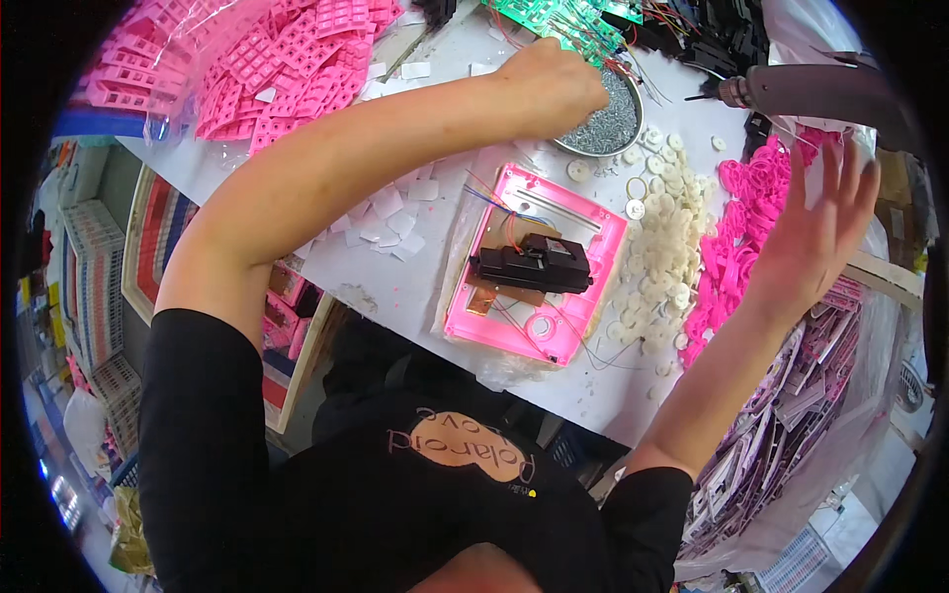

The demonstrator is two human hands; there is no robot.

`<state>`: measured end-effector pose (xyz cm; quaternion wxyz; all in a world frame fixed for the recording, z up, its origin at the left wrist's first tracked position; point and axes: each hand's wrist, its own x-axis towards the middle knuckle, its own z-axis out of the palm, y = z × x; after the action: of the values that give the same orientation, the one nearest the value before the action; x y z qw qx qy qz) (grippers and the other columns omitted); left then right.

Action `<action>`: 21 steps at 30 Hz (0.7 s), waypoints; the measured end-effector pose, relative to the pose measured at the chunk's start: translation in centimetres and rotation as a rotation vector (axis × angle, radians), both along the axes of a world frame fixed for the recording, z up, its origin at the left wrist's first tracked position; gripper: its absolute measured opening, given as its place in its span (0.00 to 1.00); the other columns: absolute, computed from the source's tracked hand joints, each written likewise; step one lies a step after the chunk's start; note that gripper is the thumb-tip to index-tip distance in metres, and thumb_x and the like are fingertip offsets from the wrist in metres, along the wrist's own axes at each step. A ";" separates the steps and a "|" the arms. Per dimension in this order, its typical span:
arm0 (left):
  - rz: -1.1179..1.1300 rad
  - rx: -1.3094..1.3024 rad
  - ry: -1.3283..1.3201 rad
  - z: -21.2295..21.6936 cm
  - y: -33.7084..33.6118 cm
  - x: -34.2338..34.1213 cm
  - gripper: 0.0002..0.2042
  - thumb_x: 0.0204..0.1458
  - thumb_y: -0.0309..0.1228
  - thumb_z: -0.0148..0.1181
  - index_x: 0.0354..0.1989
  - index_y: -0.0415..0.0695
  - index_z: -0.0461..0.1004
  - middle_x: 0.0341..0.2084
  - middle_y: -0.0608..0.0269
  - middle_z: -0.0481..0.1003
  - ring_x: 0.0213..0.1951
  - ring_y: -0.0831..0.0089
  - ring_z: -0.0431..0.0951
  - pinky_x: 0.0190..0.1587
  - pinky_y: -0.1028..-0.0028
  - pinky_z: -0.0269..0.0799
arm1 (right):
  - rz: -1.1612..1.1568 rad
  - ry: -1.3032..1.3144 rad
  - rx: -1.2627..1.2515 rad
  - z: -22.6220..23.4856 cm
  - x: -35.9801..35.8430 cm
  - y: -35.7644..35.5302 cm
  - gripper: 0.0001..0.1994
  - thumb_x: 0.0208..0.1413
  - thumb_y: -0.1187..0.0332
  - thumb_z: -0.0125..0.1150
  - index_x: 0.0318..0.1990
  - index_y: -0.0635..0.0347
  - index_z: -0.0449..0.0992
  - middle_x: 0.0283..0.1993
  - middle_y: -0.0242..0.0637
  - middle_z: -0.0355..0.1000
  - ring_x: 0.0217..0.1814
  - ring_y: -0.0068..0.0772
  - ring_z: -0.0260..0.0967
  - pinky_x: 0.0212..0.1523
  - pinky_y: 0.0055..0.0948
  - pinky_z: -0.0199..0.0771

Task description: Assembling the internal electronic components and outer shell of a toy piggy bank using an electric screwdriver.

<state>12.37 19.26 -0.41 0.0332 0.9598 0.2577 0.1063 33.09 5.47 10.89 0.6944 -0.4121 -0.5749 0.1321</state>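
Observation:
A pink plastic frame lies on the white table in front of me, with a black module and thin wires on it. My left hand is stretched far forward, fingers curled down into a round metal dish of small grey screws; whether it holds any screw is hidden. My right hand is raised at the right with fingers spread and nothing in it, below a hanging electric screwdriver.
White round discs lie right of the frame, beside a heap of pink rings. Pink keypad pieces fill the back left, green circuit boards the back. White square bits are scattered left. A bag of pink parts hangs right.

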 end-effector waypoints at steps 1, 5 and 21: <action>0.018 -0.006 -0.035 0.7 -0.3 -0.2 0.08 0.54 0.36 0.59 0.33 0.49 0.83 0.32 0.60 0.82 0.39 0.60 0.83 0.43 0.55 0.73 | 0.086 0.038 -0.028 0.4 0.0 1.3 0.21 0.64 0.77 0.56 0.64 0.70 0.64 0.62 0.56 0.69 0.59 0.49 0.74 0.61 0.42 0.74; -0.019 0.076 -0.013 0.8 0.2 0.2 0.10 0.56 0.39 0.58 0.33 0.50 0.83 0.30 0.62 0.82 0.39 0.61 0.83 0.45 0.55 0.72 | 0.258 -0.078 -0.229 2.3 -0.1 3.9 0.24 0.64 0.73 0.60 0.65 0.71 0.63 0.59 0.56 0.72 0.61 0.46 0.74 0.62 0.39 0.73; -0.047 0.164 -0.334 4.5 -2.5 -1.7 0.07 0.54 0.37 0.57 0.29 0.53 0.80 0.28 0.69 0.79 0.38 0.66 0.81 0.45 0.57 0.67 | 0.457 0.122 -0.337 2.1 -5.6 -3.9 0.33 0.61 0.71 0.60 0.72 0.61 0.54 0.38 0.43 0.72 0.37 0.36 0.72 0.51 0.45 0.78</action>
<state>10.72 16.78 4.10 -0.0005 0.9339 0.2166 0.2843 27.45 1.59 12.98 0.6016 -0.3726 -0.5801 0.4033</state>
